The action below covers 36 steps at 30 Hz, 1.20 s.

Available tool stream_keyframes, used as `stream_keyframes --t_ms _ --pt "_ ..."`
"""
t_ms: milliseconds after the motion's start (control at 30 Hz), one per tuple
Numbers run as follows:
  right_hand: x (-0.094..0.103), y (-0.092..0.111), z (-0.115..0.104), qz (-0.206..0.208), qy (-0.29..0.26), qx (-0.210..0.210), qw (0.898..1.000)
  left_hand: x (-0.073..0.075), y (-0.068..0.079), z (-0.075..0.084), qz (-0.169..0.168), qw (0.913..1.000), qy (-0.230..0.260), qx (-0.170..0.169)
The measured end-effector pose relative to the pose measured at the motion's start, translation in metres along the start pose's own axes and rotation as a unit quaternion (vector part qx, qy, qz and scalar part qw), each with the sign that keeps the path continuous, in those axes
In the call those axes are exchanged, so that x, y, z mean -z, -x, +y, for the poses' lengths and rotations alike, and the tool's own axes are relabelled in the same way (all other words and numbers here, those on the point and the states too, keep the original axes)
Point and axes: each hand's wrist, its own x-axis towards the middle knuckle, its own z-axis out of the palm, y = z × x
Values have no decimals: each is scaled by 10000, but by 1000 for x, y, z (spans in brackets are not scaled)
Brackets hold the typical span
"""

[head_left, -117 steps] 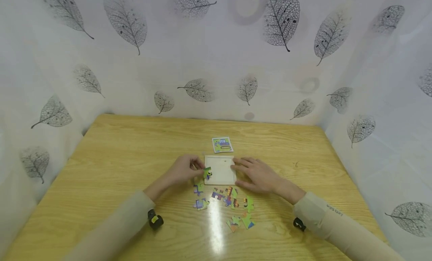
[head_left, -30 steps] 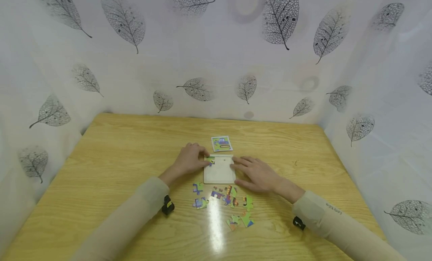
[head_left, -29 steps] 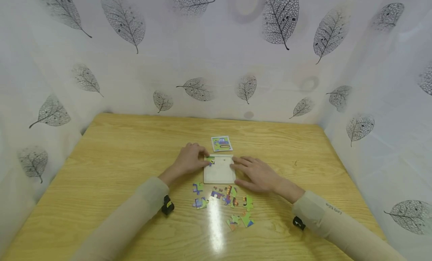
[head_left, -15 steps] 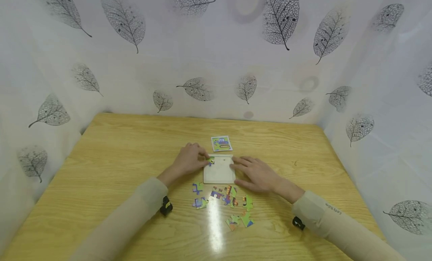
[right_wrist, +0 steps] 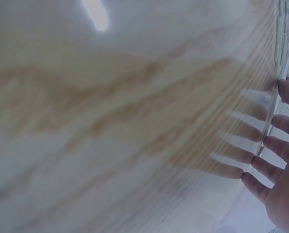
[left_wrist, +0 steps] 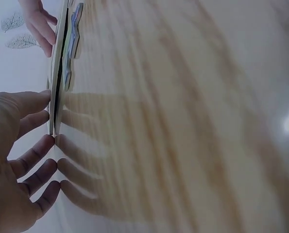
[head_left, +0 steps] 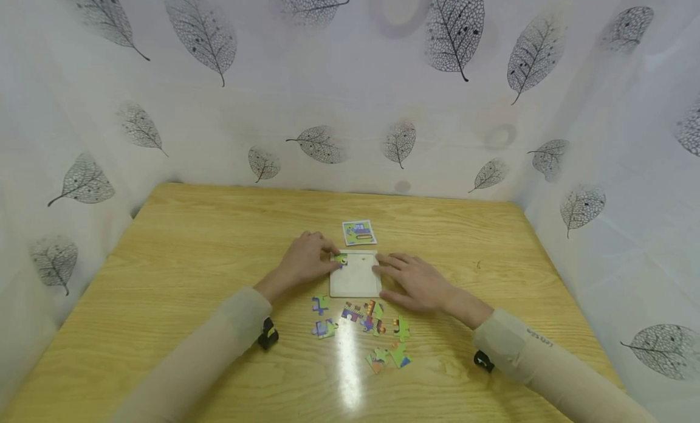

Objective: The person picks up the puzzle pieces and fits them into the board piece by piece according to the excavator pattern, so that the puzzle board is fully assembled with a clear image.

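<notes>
In the head view, a shallow square wooden puzzle tray (head_left: 355, 283) lies on the table between both hands. A green jigsaw piece (head_left: 343, 259) with a black-and-white eye-like spot sits in its far left corner. My left hand (head_left: 305, 257) has thumb and index fingertip on that piece, one at either side, partly covering it. The left wrist view shows the left hand's other fingers (left_wrist: 40, 177) spread with tips at the tabletop. Against the tray's right edge rests my right hand (head_left: 420, 284), fingers extended, thumb by the near corner; the right wrist view shows its fingers (right_wrist: 266, 168) spread.
Several loose jigsaw pieces (head_left: 325, 329) lie on the wooden table (head_left: 219, 228) in front of the tray, some overlapping. Behind the tray is a small square picture card (head_left: 359, 233). A leaf-patterned curtain (head_left: 350, 95) surrounds the table's back and sides.
Since the oldest frame, my left hand has carried the green piece from the tray's left edge to its far left corner. During the last second both hands have stayed nearly still.
</notes>
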Motion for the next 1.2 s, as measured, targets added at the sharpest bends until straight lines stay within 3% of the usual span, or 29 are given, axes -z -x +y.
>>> stream_keyframes --t_ms 433,667,933,1200 --pt "1 0 0 45 47 34 10000 1 -1 2 7 9999 -152 -25" --pt "1 0 2 -94 65 -73 9999 5 6 -5 -8 9992 -14 -412" --pt "2 0 1 -26 131 -4 9999 19 43 -3 -258 9932 88 -1131" --pt "-1 0 1 -37 50 12 10000 15 88 -3 -762 9836 -1 -1634"
